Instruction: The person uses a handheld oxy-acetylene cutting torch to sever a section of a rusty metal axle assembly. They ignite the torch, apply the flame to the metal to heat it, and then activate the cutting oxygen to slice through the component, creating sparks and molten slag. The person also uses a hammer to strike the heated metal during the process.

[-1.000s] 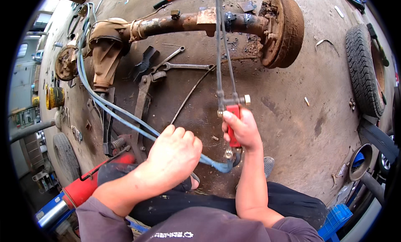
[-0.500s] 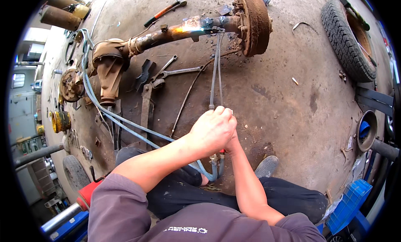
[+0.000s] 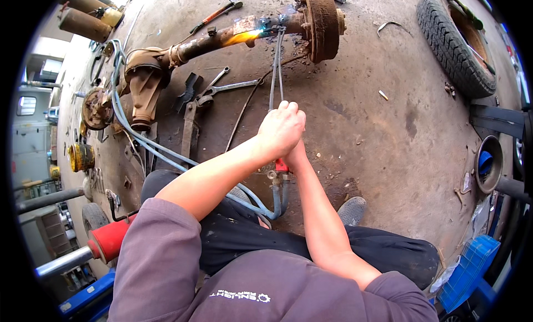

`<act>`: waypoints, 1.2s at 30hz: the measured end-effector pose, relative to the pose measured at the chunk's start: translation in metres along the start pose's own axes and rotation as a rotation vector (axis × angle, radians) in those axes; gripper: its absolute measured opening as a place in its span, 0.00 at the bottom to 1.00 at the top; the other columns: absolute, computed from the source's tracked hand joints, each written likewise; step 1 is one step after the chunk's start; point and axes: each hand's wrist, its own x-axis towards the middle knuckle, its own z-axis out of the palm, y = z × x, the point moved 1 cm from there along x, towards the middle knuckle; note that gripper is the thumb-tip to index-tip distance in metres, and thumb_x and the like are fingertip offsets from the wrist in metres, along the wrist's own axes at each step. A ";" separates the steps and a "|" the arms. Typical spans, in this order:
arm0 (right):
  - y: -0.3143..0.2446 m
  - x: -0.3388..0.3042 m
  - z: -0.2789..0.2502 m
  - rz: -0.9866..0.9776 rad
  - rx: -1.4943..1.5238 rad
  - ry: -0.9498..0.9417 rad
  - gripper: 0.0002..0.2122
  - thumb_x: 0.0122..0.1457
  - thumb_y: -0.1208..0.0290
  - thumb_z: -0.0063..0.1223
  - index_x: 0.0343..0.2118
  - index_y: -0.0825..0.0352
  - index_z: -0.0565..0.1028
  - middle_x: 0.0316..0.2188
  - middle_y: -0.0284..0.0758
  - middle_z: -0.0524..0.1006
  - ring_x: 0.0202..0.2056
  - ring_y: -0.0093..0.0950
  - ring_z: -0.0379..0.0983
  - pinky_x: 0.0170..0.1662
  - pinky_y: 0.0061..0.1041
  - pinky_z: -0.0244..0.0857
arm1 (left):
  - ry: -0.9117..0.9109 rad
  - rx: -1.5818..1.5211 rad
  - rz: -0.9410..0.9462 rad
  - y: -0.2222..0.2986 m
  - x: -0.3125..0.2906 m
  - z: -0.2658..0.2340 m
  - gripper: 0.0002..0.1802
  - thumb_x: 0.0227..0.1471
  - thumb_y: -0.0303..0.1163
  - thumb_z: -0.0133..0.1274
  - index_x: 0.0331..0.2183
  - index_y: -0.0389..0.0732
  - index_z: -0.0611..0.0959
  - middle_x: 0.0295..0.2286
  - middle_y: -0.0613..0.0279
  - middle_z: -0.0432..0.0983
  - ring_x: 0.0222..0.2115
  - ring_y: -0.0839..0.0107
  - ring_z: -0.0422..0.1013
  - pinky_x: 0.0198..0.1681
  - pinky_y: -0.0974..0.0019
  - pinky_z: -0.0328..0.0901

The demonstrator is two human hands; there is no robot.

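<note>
With both hands I grip a gas cutting torch [image 3: 276, 78], its long twin tubes pointing away from me. My left hand [image 3: 282, 127] is closed around the front of its handle. Close behind and partly under it, my right hand [image 3: 295, 154] is closed on the handle near the red part; its fingers are mostly hidden. The torch head meets a rusty axle housing [image 3: 202, 49], where an orange flame [image 3: 244, 38] with a bright bluish spot burns along the tube. Blue-grey hoses [image 3: 272, 202] leave the handle's rear and loop left. A rusty brake drum [image 3: 319, 28] caps the axle's right end.
Wrenches [image 3: 236, 85] and a hammer [image 3: 219, 14] lie on the floor by the axle. A tyre [image 3: 452, 50] lies at right, a blue crate [image 3: 469, 269] lower right. A red cylinder [image 3: 111, 239] with a chrome rod is beside my left arm.
My hands and the torch handle have moved forward toward the axle. The orange flame looks longer, and more of the red part shows behind my hands. The whole view has shifted slightly.
</note>
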 end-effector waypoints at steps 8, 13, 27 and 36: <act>-0.018 0.001 -0.032 0.366 0.283 -0.256 0.09 0.65 0.75 0.42 0.34 0.72 0.75 0.20 0.36 0.74 0.16 0.26 0.70 0.17 0.28 0.63 | -0.103 0.067 -0.009 -0.002 0.016 0.005 0.10 0.52 0.34 0.59 0.32 0.36 0.81 0.35 0.53 0.77 0.43 0.54 0.71 0.46 0.57 0.70; -0.011 0.010 -0.043 0.351 0.322 -0.263 0.10 0.65 0.75 0.39 0.32 0.71 0.74 0.19 0.35 0.73 0.16 0.26 0.69 0.17 0.27 0.63 | -0.142 0.023 0.020 -0.003 0.030 0.014 0.11 0.53 0.35 0.58 0.32 0.37 0.82 0.34 0.53 0.79 0.41 0.54 0.73 0.45 0.56 0.70; -0.007 0.012 -0.048 0.375 0.362 -0.315 0.10 0.65 0.75 0.38 0.32 0.70 0.73 0.19 0.34 0.72 0.15 0.25 0.67 0.16 0.28 0.63 | -0.139 0.060 -0.004 -0.001 0.034 0.022 0.11 0.52 0.36 0.59 0.27 0.38 0.85 0.30 0.54 0.81 0.39 0.54 0.74 0.44 0.57 0.70; -0.010 0.013 -0.045 0.412 0.376 -0.309 0.09 0.65 0.75 0.38 0.32 0.69 0.73 0.18 0.34 0.72 0.14 0.25 0.67 0.16 0.27 0.63 | -0.163 0.037 0.006 -0.007 0.033 0.021 0.12 0.53 0.37 0.58 0.26 0.38 0.84 0.30 0.55 0.81 0.39 0.55 0.73 0.45 0.57 0.69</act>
